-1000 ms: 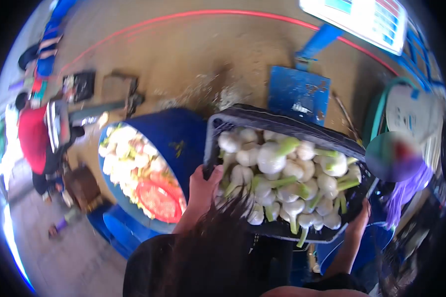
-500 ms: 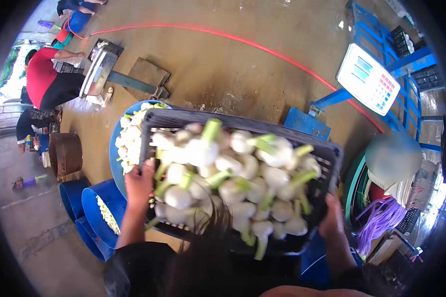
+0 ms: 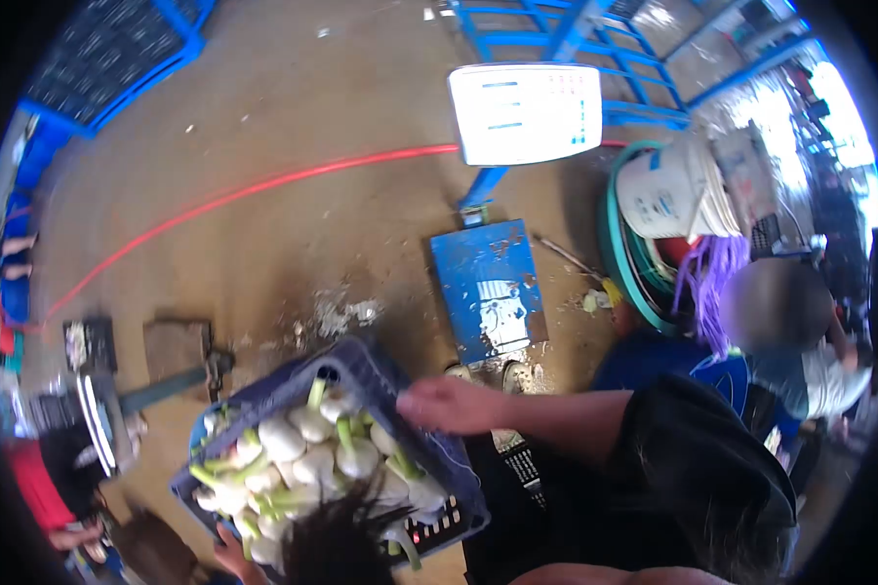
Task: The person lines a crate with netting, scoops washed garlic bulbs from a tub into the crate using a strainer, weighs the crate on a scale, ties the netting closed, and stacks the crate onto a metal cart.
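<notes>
Where a wet brown floor (image 3: pixel 312 88) spreads out, crossed by a red hose (image 3: pixel 263 190), a dark crate (image 3: pixel 447 456) carries white bulbs (image 3: pixel 312 463) with green stems, heaped from its left corner toward its far corner. The right hand (image 3: pixel 449 405) is at the crate's right edge, its fingers bunched together, though whether they grip cannot be told; the left hand (image 3: pixel 236 558) touches the near left edge, its finger closure too hidden to tell. Beyond the far corner stands a blue scale (image 3: pixel 488 268), with a teal tub (image 3: pixel 612 234) farther right.
</notes>
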The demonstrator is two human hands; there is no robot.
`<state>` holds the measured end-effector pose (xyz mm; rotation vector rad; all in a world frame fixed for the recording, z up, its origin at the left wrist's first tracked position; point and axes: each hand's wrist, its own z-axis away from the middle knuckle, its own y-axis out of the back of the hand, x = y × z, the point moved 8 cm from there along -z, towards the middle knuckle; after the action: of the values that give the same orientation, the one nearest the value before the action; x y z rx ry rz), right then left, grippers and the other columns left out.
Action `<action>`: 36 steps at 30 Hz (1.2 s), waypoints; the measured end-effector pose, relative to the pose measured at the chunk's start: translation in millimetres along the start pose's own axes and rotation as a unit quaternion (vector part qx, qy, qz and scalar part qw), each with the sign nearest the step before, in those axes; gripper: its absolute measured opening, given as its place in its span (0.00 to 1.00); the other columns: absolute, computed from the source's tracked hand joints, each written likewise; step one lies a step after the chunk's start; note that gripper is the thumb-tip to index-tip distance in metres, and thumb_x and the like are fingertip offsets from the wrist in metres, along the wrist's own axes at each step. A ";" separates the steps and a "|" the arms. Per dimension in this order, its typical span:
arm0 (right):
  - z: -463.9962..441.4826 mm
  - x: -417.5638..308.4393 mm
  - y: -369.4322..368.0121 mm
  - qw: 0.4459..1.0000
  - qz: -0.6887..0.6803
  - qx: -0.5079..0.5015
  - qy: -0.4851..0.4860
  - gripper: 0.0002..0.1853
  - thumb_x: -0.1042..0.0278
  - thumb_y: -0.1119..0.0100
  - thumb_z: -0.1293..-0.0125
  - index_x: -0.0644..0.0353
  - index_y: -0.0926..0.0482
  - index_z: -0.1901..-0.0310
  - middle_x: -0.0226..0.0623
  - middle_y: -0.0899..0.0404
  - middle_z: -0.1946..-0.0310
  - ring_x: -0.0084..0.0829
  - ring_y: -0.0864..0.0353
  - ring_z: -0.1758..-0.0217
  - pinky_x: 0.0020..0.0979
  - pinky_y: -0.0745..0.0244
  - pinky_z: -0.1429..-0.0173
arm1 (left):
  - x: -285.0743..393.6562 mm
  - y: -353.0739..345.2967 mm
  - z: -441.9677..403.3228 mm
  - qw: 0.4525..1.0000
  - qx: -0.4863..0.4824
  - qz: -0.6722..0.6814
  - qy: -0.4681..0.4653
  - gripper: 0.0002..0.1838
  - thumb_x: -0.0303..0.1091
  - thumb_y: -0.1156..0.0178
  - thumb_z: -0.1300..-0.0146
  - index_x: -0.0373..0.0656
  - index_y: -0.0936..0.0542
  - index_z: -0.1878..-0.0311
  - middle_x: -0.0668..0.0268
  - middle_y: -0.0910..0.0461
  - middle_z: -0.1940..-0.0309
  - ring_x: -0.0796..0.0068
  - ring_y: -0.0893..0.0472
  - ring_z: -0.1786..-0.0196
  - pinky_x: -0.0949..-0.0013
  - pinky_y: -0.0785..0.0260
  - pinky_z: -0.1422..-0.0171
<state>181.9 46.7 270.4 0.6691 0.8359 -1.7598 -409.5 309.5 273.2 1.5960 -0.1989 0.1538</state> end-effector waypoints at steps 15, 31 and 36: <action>65.6 -70.6 425.5 0.784 -0.066 0.583 0.202 0.16 0.69 0.47 0.38 0.66 0.30 0.50 0.34 0.22 0.62 0.24 0.25 0.59 0.26 0.32 0.51 | 170.4 -74.9 29.6 0.996 0.012 -0.088 -0.015 0.28 0.54 0.41 0.47 0.29 0.25 0.71 0.49 0.24 0.78 0.53 0.24 0.79 0.56 0.31 0.74; 68.0 -45.8 414.3 0.678 0.068 0.730 0.052 0.28 0.61 0.45 0.38 0.68 0.41 0.42 0.44 0.29 0.49 0.34 0.30 0.46 0.32 0.34 0.44 | 205.2 -116.5 40.4 0.998 -0.051 -0.003 -0.027 0.24 0.49 0.43 0.43 0.32 0.27 0.62 0.51 0.24 0.71 0.56 0.23 0.74 0.58 0.31 0.69; 25.4 -3.4 165.2 0.929 0.040 0.333 0.159 0.13 0.61 0.53 0.35 0.63 0.30 0.68 0.43 0.30 0.73 0.38 0.30 0.68 0.37 0.35 0.65 | 208.6 -124.5 43.9 0.997 -0.065 0.028 -0.023 0.23 0.48 0.44 0.42 0.32 0.28 0.60 0.52 0.23 0.69 0.57 0.23 0.73 0.58 0.30 0.68</action>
<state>338.3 -9.3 251.5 1.4446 0.3861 -1.8844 -179.7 262.5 196.5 1.4658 -0.2848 0.1441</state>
